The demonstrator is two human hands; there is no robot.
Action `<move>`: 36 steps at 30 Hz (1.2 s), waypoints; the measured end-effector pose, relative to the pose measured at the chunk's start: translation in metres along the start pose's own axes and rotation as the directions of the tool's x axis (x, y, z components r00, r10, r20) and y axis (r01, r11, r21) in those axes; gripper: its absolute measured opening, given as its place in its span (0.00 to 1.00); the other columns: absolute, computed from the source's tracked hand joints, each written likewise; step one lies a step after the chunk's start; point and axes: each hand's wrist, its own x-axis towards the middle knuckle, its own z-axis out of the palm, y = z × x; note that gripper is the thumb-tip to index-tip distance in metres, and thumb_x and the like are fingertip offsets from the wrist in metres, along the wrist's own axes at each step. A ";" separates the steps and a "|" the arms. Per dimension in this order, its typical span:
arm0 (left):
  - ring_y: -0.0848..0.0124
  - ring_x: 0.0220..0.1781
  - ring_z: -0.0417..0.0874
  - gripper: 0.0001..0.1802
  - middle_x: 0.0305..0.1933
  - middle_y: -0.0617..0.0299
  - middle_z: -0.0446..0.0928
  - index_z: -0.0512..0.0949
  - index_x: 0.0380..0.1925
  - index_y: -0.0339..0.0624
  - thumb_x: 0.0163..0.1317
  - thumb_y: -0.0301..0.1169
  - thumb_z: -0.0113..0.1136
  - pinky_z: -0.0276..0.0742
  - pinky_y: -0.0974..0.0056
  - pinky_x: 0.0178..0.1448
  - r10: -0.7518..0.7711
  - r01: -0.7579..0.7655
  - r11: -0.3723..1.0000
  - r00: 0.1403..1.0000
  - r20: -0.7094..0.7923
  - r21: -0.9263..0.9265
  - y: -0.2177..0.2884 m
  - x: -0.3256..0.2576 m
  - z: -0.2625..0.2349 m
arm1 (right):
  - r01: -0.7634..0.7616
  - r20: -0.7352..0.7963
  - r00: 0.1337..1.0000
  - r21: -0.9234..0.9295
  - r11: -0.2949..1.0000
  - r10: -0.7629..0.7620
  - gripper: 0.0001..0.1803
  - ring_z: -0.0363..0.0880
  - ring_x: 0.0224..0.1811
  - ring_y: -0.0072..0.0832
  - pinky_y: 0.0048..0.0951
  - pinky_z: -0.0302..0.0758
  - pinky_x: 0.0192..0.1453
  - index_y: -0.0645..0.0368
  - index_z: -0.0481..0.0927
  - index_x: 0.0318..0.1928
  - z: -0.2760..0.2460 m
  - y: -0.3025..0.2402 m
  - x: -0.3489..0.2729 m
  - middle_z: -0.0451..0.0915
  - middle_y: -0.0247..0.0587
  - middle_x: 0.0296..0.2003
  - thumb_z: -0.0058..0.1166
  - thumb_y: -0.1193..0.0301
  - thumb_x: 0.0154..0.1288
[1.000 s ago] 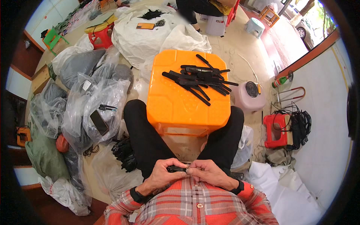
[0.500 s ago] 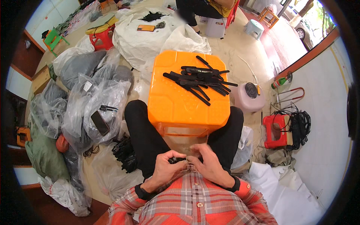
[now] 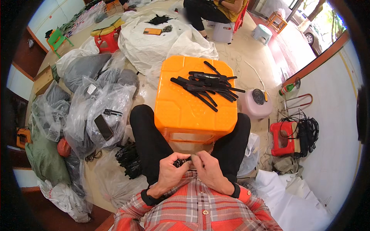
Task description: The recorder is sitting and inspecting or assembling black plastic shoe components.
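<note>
In front of my lap, my left hand [image 3: 173,169] is closed with thumb and fingers pinched together. A small dark piece [image 3: 178,163] shows in its grip, mostly hidden by the fingers. My right hand [image 3: 211,169] meets it at the fingertips, also closed; what it pinches is hidden. Between my knees stands an orange plastic stool [image 3: 192,119]. On its top lies a loose pile of flat black strips [image 3: 208,84], crossing one another, some reaching past the right edge.
Clear bags of dark goods [image 3: 83,111] crowd the left floor, a phone [image 3: 103,127] on one. Black bundled pieces [image 3: 129,159] lie beside my left leg. To the right are a pinkish container [image 3: 256,109] and a red stool [image 3: 279,138]. Another person [image 3: 208,15] sits beyond a white sheet [image 3: 138,50].
My right hand has come in against the left, its blurred fingers now pressed together. The whole view has shifted slightly; the strips on the stool lie as before.
</note>
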 end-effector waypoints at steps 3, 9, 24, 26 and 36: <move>0.82 0.29 0.74 0.11 0.29 0.65 0.78 0.78 0.36 0.34 0.50 0.22 0.62 0.70 0.77 0.33 0.105 -0.103 0.990 0.994 -0.020 0.096 -0.008 0.001 0.000 | 0.053 0.012 0.999 -0.032 0.998 -0.052 0.09 0.76 0.29 0.43 0.33 0.73 0.30 0.67 0.72 0.34 0.002 0.002 0.001 0.74 0.52 0.29 0.52 0.72 0.58; 0.82 0.29 0.76 0.10 0.29 0.63 0.78 0.76 0.37 0.32 0.52 0.21 0.60 0.73 0.76 0.31 0.084 -0.084 0.996 0.995 -0.047 0.003 0.006 -0.003 0.008 | 0.052 -0.154 0.986 -0.052 0.997 -0.060 0.10 0.77 0.26 0.35 0.29 0.73 0.30 0.68 0.72 0.32 0.010 0.006 -0.001 0.75 0.50 0.26 0.55 0.71 0.57; 0.86 0.22 0.67 0.10 0.24 0.67 0.73 0.75 0.41 0.34 0.61 0.26 0.52 0.63 0.78 0.24 -0.037 0.048 0.982 0.997 0.063 -0.185 -0.001 -0.005 -0.003 | -0.374 0.258 0.914 0.835 0.404 0.313 0.09 0.77 0.25 0.23 0.23 0.77 0.31 0.66 0.74 0.32 -0.006 0.007 0.009 0.77 0.39 0.25 0.51 0.70 0.63; 0.86 0.21 0.66 0.09 0.23 0.68 0.72 0.75 0.40 0.34 0.61 0.27 0.52 0.62 0.78 0.23 -0.057 0.067 0.977 0.997 0.057 -0.202 0.003 -0.005 -0.002 | -0.376 0.264 0.917 0.823 0.425 0.300 0.09 0.77 0.25 0.23 0.22 0.76 0.31 0.66 0.74 0.32 -0.006 0.008 0.009 0.77 0.39 0.25 0.50 0.70 0.63; 0.85 0.18 0.65 0.05 0.22 0.68 0.73 0.76 0.33 0.35 0.58 0.25 0.56 0.59 0.79 0.20 -0.222 0.220 0.926 0.975 0.027 -0.307 -0.003 0.001 0.002 | -0.387 0.236 0.918 0.706 0.593 0.318 0.10 0.75 0.23 0.19 0.19 0.73 0.27 0.67 0.74 0.30 -0.004 0.012 0.009 0.77 0.37 0.22 0.50 0.70 0.63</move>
